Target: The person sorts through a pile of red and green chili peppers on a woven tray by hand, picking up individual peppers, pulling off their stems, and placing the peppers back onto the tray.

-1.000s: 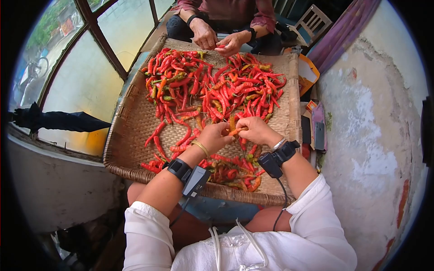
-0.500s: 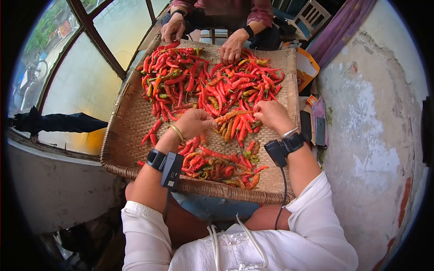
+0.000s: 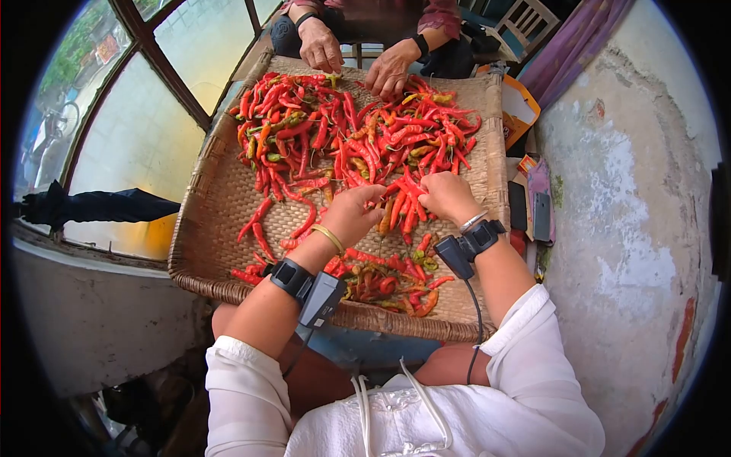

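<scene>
Red peppers [image 3: 377, 145], some greenish or orange, lie heaped across the far half of a woven tray [image 3: 217, 213]. A smaller pile [image 3: 381, 282] lies near the front edge. My left hand [image 3: 352, 215] is over the middle of the tray, thumb and fingers pinched together; whatever is between them is too small to tell. Close to its right, my right hand [image 3: 448, 199] has its fingers closed on a red pepper [image 3: 412, 185] at the near edge of the heap.
Across the tray, another person's hands [image 3: 320, 47] [image 3: 390, 70] are at the far peppers. A folded umbrella [image 3: 114, 206] is at the left window. A phone [image 3: 541, 216] and an orange box [image 3: 519, 107] sit beyond the right rim, by the wall [image 3: 624, 228].
The orange pepper between my hands is gone from there. My left hand has moved slightly right, my right hand slightly left. The other person's hands have come closer together.
</scene>
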{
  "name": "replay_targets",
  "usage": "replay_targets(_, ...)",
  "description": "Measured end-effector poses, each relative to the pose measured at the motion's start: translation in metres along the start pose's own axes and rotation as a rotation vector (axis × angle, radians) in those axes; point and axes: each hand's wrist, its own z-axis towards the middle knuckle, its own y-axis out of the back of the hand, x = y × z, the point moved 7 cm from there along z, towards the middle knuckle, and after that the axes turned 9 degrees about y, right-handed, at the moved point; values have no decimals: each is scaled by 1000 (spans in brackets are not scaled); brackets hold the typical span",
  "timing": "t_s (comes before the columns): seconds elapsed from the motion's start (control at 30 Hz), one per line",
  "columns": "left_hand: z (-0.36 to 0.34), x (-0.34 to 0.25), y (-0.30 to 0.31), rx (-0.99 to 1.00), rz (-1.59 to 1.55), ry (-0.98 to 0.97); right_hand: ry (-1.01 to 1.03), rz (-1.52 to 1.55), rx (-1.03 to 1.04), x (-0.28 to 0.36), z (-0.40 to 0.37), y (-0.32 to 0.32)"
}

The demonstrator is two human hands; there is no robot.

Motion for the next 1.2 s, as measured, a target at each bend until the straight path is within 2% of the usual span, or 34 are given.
replay_targets(0.07, -19, -30, 2, -285, 443, -251, 49, 28, 15, 10, -5, 16)
replay_targets(0.13, -20, -31, 3, -342, 452, -272, 293, 345, 101, 31, -10, 18)
replay_targets(0.17, -22, -36, 2, -337, 462, -419, 385, 532, 158, 37, -13, 14)
replay_targets(0.2, -28, -46, 1, -331, 471, -567, 384, 533, 159, 40, -14, 16)
replay_targets(0.23, -29, -48, 3, -331, 471, -566, 301, 713, 248, 42, -16, 14)
replay_targets(0.27, -20, -37, -4, -136, 514, -336, 214, 892, 337, 43, -19, 9)
replay_targets(0.3, -17, -22, -11, 58, 547, -104, 214, 891, 338, 42, -18, 9)
replay_targets(0.33, -16, -21, -11, 56, 545, -103, 130, 931, 290, 34, -15, 9)
replay_targets(0.37, -16, -21, -5, -38, 589, -85, 47, 970, 242, 25, -12, 9)
replay_targets(0.4, -16, -20, 2, -135, 632, -65, 51, 969, 247, 21, -10, 8)
replay_targets(0.47, -8, -2, 10, -166, 713, -16, 52, 775, 50, 1, -2, 18)
replay_targets(0.53, -6, 7, 15, -191, 793, 33, 38, 773, 56, -3, 2, 19)
replay_targets(0.6, -6, 8, 13, -150, 756, 10, 105, 1455, -286, -4, 4, 39)
replay_targets(0.63, -6, 8, 12, -151, 756, 11, 206, 1635, -473, -1, 6, 46)
replay_targets(0.67, -6, 5, 11, -185, 727, 6, 207, 1636, -473, -2, 8, 42)
replay_targets(0.73, -6, 1, 13, -219, 699, 1, 144, 1369, -575, -15, 12, 33)
replay_targets(0.77, -8, -5, 18, -290, 695, -13, 58, 1103, -518, -25, 15, 17)
replay_targets(0.8, -9, -9, 22, -360, 690, -28, 57, 1103, -519, -29, 15, 12)
replay_targets(0.87, -10, -11, 26, -402, 683, -101, 72, 417, -77, -21, 18, -15)
replay_targets(0.93, -13, -13, 32, -453, 686, -175, 109, 339, -54, -13, 14, -19)
replay_targets(1.03, -10, -5, 33, -427, 756, -104, 153, 233, -5, -2, 11, -23)
replay_targets(1.13, -1, -13, 37, -315, 732, -39, 187, 169, -4, 4, 8, -25)
replay_targets(1.2, 11, -33, 37, -299, 892, 8, 83, 148, -26, 1, 4, -15)
